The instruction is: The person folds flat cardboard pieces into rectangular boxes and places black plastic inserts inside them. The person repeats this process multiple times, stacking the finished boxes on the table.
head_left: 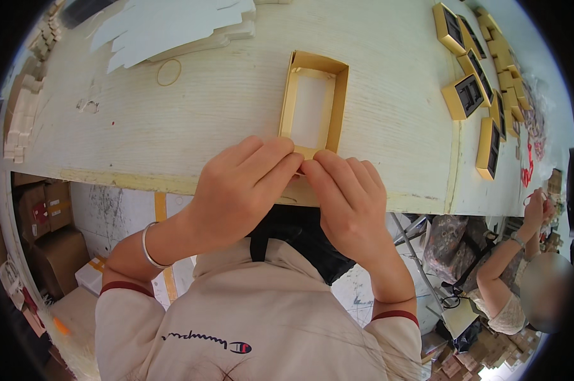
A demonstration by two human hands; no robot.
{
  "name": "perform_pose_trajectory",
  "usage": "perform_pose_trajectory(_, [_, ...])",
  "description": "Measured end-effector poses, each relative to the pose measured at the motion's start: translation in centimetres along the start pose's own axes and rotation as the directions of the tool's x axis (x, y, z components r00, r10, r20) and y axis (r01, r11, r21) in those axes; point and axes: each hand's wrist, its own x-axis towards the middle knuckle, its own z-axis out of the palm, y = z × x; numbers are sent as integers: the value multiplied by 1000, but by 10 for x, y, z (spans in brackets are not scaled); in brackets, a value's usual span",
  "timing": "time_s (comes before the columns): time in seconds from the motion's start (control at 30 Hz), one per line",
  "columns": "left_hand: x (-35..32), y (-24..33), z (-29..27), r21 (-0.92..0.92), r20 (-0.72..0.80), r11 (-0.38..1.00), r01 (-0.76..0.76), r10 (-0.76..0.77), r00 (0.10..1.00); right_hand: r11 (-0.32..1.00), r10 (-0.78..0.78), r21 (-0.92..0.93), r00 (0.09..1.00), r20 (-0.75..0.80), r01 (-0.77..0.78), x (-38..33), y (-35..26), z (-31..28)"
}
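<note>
The gold cardboard box frame [313,103] lies flat; left hand [239,184] and right hand [347,200] pinch its near edge; pushing hard might bend it.

Gold frame [313,101]: thin card, satin gold, faintly shiny on its walls; its near edge is pinched by the left hand [242,187] and right hand [347,200].
Table [173,120]: pale wood-grain top, matt, scuffed; near edge worn and yellowed.
White sheets [173,25]: flat card or paper, matt.
Rubber band [169,72]: thin tan loop, probably rubber.
Gold boxes [474,95]: same gold card, dark matt inserts.
Bangle [148,247]: bright metal, polished.
Shirt [261,330]: soft cream cloth, matt.
Cartons [46,235]: brown corrugated cardboard, dull.
</note>
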Motion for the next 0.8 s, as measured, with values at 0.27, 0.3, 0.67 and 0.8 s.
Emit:
perform_pose_trajectory(0.27, [13,0,-16,36,291,999,36,-45,956,980,162,67,943,292,-190,19,-7,-14])
perform_pose_trajectory(0.3, [16,-1,-18,22,326,999,36,-41,944,990,132,14,959,249,-140,16,-6,-11])
perform_pose_trajectory(0.67, [53,0,-56,-51,464,996,-72,88,881,975,-78,223,915,396,-13,18,19,-25])
perform_pose_trajectory(0.8, [76,-21,-65,22,491,972,-232,192,850,928,-226,372,841,492,32,25,49,-43])
